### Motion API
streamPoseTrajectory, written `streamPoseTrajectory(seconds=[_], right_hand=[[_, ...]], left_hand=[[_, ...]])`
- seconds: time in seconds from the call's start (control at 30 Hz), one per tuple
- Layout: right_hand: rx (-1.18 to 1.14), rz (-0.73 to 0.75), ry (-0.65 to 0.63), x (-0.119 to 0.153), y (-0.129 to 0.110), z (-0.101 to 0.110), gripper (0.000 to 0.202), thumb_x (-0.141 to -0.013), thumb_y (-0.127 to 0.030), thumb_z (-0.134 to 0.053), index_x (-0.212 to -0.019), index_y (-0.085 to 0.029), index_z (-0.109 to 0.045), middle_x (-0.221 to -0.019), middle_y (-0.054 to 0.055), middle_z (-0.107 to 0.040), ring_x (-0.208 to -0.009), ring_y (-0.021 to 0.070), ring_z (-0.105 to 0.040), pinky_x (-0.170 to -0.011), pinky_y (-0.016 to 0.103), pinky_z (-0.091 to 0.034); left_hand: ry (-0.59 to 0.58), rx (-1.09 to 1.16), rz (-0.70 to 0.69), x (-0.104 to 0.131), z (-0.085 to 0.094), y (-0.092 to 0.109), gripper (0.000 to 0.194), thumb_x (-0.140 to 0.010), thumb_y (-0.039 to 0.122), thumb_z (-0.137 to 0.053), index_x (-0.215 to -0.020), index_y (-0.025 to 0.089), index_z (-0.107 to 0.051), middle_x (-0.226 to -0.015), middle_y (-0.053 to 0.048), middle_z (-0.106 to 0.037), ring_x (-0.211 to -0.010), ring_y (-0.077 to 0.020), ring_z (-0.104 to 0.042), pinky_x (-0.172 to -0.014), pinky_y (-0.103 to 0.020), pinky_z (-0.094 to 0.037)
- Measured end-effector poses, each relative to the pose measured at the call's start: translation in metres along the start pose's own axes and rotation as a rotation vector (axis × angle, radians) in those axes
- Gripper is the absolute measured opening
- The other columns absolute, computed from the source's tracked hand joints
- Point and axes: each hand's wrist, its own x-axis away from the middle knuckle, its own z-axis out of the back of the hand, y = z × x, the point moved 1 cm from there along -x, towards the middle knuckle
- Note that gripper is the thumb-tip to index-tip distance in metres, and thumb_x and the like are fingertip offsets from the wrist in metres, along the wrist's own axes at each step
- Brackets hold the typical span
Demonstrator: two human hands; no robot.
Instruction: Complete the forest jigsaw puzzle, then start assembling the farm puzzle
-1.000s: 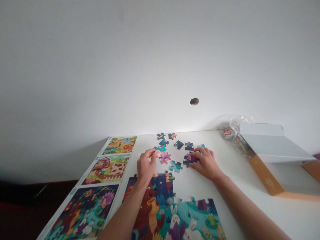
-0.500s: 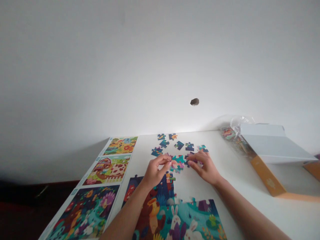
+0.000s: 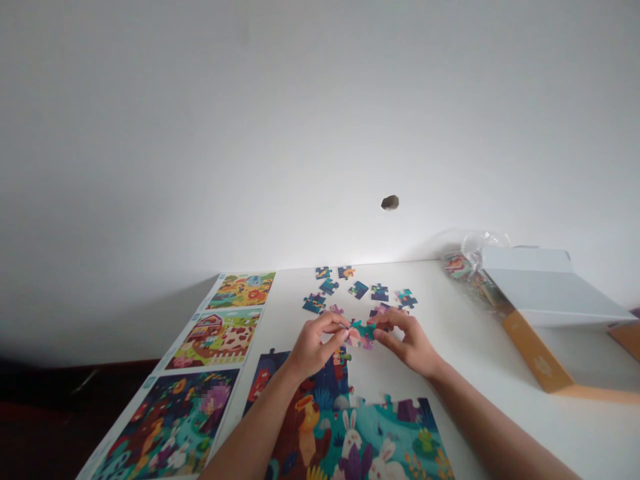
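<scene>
On the surface (image 3: 453, 327), a part-built puzzle (image 3: 367, 427) is laid at bottom centre. Below mid-frame, the left hand (image 3: 313, 343) and right hand (image 3: 413, 341) are nearly closed, small pieces (image 3: 361, 332) being pinched by fingertips at opposite edges, apparently so the print is left uncovered.

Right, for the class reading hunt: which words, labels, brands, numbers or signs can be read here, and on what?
None can be read as text.
Blue tags by the three pictures: too small to read.
Box: a pale, flower-like mark on its orange side; no legible words.
Puzzle and loose pieces: drawings, no lettering I can make out.
</scene>
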Motion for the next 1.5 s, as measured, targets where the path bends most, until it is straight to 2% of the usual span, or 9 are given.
streamPoseTrajectory(seconds=[0.1,0.23,0.37,0.53,0.73,0.9,1.13,1.33,1.5], right_hand=[[0.006,0.009,-0.022,0.0,-0.002,0.0,0.026,-0.09,-0.044,-0.062,-0.1,-0.023,-0.07,-0.085,0.005,-0.066,-0.075,0.0207,-0.055,-0.07,0.033,-0.042],[-0.011,0.038,0.012,-0.001,-0.002,0.0,0.026,-0.097,-0.041,-0.053,-0.105,-0.022,-0.07,-0.089,0.006,-0.066,-0.083,0.0222,-0.057,-0.078,0.035,-0.044],[-0.004,0.1,-0.023,-0.001,-0.005,-0.003,0.026,-0.099,-0.04,-0.05,-0.111,-0.024,-0.068,-0.095,0.006,-0.065,-0.09,0.0224,-0.057,-0.086,0.037,-0.042],[-0.004,0.041,-0.021,0.001,-0.008,-0.006,0.033,-0.092,-0.046,-0.061,-0.116,-0.022,-0.064,-0.084,0.005,-0.065,-0.08,0.0213,-0.057,-0.077,0.035,-0.044],[-0.085,-0.036,-0.072,0.003,-0.006,-0.007,0.036,-0.089,-0.041,-0.066,-0.116,-0.02,-0.059,-0.078,0.002,-0.067,-0.072,0.0192,-0.058,-0.071,0.033,-0.044],[-0.112,-0.034,-0.087,0.0,-0.004,-0.002,0.029,-0.095,-0.045,-0.056,-0.099,-0.019,-0.069,-0.075,0.004,-0.068,-0.068,0.0186,-0.059,-0.065,0.031,-0.044],[0.144,0.106,-0.286,0.003,-0.005,0.011,0.022,-0.093,-0.04,-0.061,-0.089,-0.024,-0.075,-0.082,0.004,-0.072,-0.077,0.0205,-0.059,-0.087,0.042,-0.035],[0.208,0.126,-0.394,0.006,-0.007,0.01,0.019,-0.09,-0.037,-0.064,-0.081,-0.023,-0.075,-0.071,0.004,-0.069,-0.075,0.0205,-0.06,-0.086,0.039,-0.036],[0.243,0.135,-0.408,0.008,-0.009,0.01,0.012,-0.086,-0.03,-0.067,-0.079,-0.023,-0.073,-0.069,0.003,-0.067,-0.077,0.021,-0.059,-0.087,0.039,-0.037]], left_hand=[[0.006,-0.017,-0.021,0.0,0.001,0.0,0.018,-0.088,0.034,-0.056,-0.093,0.017,-0.06,-0.088,-0.007,-0.073,-0.085,-0.0205,-0.069,-0.08,-0.031,-0.051],[0.049,-0.124,-0.079,0.0,0.002,0.0,0.021,-0.087,0.035,-0.057,-0.081,0.017,-0.065,-0.082,-0.006,-0.07,-0.078,-0.0174,-0.065,-0.076,-0.028,-0.049],[0.034,-0.12,-0.062,-0.001,-0.001,0.002,0.023,-0.086,0.035,-0.06,-0.098,0.018,-0.068,-0.086,-0.006,-0.072,-0.081,-0.0179,-0.065,-0.077,-0.028,-0.049],[-0.074,-0.073,-0.019,-0.001,-0.012,0.004,0.018,-0.081,0.032,-0.065,-0.092,0.018,-0.071,-0.088,-0.005,-0.073,-0.08,-0.0178,-0.067,-0.074,-0.027,-0.052],[-0.013,0.017,0.122,-0.002,-0.01,0.002,0.02,-0.082,0.037,-0.061,-0.087,0.017,-0.063,-0.077,-0.002,-0.071,-0.068,-0.0164,-0.065,-0.061,-0.024,-0.05],[-0.005,-0.06,0.073,-0.002,-0.005,0.005,0.027,-0.086,0.042,-0.055,-0.083,0.017,-0.066,-0.077,-0.005,-0.069,-0.071,-0.0183,-0.064,-0.067,-0.028,-0.052],[-0.018,-0.23,-0.066,-0.003,-0.006,0.006,0.019,-0.085,0.033,-0.059,-0.085,0.02,-0.073,-0.081,-0.005,-0.072,-0.083,-0.0201,-0.062,-0.085,-0.034,-0.047],[-0.108,-0.263,-0.157,-0.002,-0.009,0.006,0.015,-0.084,0.028,-0.061,-0.082,0.023,-0.075,-0.08,-0.005,-0.073,-0.082,-0.0197,-0.061,-0.083,-0.034,-0.047],[-0.169,-0.294,-0.22,-0.001,-0.011,0.005,0.013,-0.084,0.027,-0.062,-0.084,0.023,-0.075,-0.081,-0.005,-0.074,-0.082,-0.02,-0.062,-0.086,-0.037,-0.045]])
